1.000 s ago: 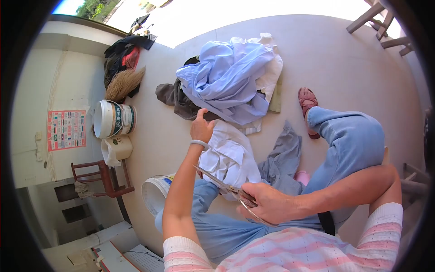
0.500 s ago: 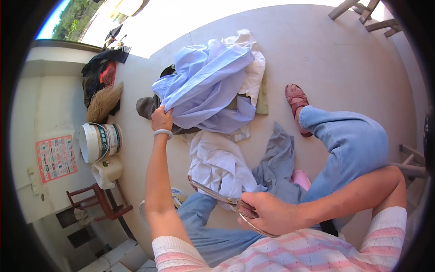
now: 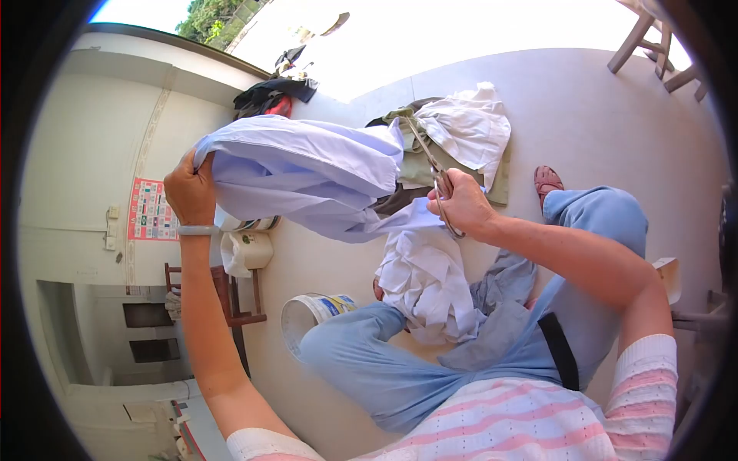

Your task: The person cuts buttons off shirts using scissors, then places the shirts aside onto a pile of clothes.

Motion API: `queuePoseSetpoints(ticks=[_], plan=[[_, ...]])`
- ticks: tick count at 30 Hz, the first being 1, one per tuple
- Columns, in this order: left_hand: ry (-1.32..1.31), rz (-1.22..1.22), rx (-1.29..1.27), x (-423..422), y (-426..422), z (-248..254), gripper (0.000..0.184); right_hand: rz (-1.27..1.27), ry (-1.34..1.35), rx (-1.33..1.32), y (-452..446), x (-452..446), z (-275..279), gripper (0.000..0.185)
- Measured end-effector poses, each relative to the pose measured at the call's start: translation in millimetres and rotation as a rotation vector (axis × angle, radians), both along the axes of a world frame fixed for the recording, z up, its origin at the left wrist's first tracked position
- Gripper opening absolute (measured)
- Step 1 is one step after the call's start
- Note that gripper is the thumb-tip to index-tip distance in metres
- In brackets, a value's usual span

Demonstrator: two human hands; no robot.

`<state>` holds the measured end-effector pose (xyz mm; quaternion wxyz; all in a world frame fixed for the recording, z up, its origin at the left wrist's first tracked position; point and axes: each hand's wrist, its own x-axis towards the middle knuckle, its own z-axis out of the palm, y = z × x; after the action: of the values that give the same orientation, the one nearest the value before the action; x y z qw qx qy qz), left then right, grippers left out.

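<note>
Pinched in my left hand (image 3: 191, 189) is the edge of a light blue shirt (image 3: 307, 165), raised and stretched out across the left and middle of the view. My right hand (image 3: 465, 203) is wrapped round the handles of metal scissors (image 3: 427, 150), whose blades point away from me. One corner of the shirt hangs close to my right fingers; whether they touch it I cannot tell. Beyond the scissors lie a white garment (image 3: 470, 127) and olive-green cloth (image 3: 434, 169) on the floor. Nearer my legs are a crumpled white cloth (image 3: 430, 288) and a grey cloth (image 3: 500, 296).
By my left knee stands a white bucket (image 3: 296, 323). Farther left are a cream container (image 3: 247, 252), a wooden chair (image 3: 223, 292) and a wall poster (image 3: 154, 210). Dark clothes (image 3: 265, 98) lie near the doorway. Wooden stool legs (image 3: 634, 40) show at the top right.
My left hand has lifted the light blue shirt off the pile and pulled it left. My right hand has moved forward with the scissors, beside the shirt. The camera view has shifted.
</note>
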<state>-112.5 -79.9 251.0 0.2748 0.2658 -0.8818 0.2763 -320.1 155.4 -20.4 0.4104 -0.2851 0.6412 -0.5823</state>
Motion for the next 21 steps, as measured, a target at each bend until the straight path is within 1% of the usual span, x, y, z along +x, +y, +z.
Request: queuePoseSetpoints(ticks=[1,3,4,5,7,8,9,11,12,13,15,16,17,19,21], plan=[[-0.005,0.007,-0.016,11.5,3.8,19.9,0.024,0.007,-0.005,-0.016,-7.0,0.0,-1.4,0.022],[0.06,-0.131,-0.062,33.2,17.2,59.3,0.027,-0.071,0.046,-0.002,-20.9,-0.7,-6.7,0.026],[0.094,-0.133,-0.062,44.8,25.2,76.6,0.029,-0.112,0.118,-0.023,-26.0,0.0,-9.0,0.031],[0.126,-0.134,-0.057,58.1,33.0,92.4,0.032,-0.11,0.106,-0.027,-26.5,0.1,-4.6,0.031],[0.188,-0.116,-0.073,82.1,45.7,121.3,0.036,-0.038,0.243,-0.105,-25.3,1.2,5.0,0.038],[0.231,-0.112,-0.041,103.4,41.9,138.1,0.038,-0.052,0.265,-0.175,-28.2,6.0,3.8,0.044],[0.275,-0.103,-0.008,122.7,41.7,151.0,0.04,-0.041,0.254,-0.174,-28.8,11.0,9.0,0.044],[0.394,-0.22,0.116,138.1,63.1,162.6,0.039,0.041,0.18,-0.201,-29.9,18.5,21.7,0.05],[0.5,-0.303,0.122,155.4,59.8,170.2,0.033,0.094,0.165,-0.256,-33.0,22.8,18.6,0.051],[0.628,-0.326,0.422,182.2,69.3,179.4,0.036,0.108,0.151,-0.256,-33.5,28.6,14.1,0.051],[0.611,-0.273,0.416,207.9,100.2,187.2,0.036,0.192,0.143,-0.432,-34.1,37.4,8.7,0.044],[0.6,-0.235,0.41,219.4,115.3,188.7,0.036,0.284,0.089,-0.391,-36.7,41.6,6.2,0.041],[0.59,-0.194,0.4,233.3,135.3,195.0,0.037,0.306,0.076,-0.399,-32.7,47.7,6.9,0.041],[0.566,-0.112,0.372,258.0,176.9,210.9,0.037,0.404,-0.045,-0.41,-21.1,55.9,14.9,0.041],[0.548,-0.051,0.338,275.1,212.9,230.7,0.038,0.435,-0.06,-0.424,-13.4,67.5,18.9,0.039]])
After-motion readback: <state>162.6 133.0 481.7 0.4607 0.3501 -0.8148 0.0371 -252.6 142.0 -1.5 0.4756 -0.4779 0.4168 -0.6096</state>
